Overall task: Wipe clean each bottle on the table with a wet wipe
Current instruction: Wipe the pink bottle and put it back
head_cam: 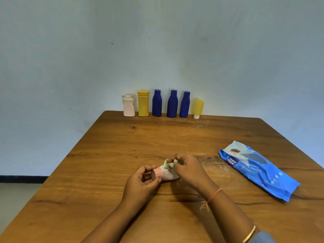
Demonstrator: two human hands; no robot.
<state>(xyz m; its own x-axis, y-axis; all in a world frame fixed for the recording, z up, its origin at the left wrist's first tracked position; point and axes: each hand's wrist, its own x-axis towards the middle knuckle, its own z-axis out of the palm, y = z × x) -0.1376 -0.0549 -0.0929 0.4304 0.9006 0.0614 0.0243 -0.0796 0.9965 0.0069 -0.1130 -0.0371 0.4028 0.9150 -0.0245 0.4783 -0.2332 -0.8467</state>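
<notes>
Pink bottle (156,173) | lying sideways at near-centre desk (122,146), wrapped in wet wipe (169,174) | left grip (140,183) curling round its end, right grip (189,171) pinching wipe | we're wiping this one; six bottles (172,104) standing at far edge, wiped or not we can't tell

Pack (257,171): glossy plastic film, crinkled. Table (122,146): wood, grain + knots visible, low sheen, whitish scuffs nr pack. Blue bottles (172,104): matt plastic. Pink bottle (156,174): matt plastic. Wipe (169,168): thin, cloth-like, crumpled. Wall (70,50): matt paint.
</notes>
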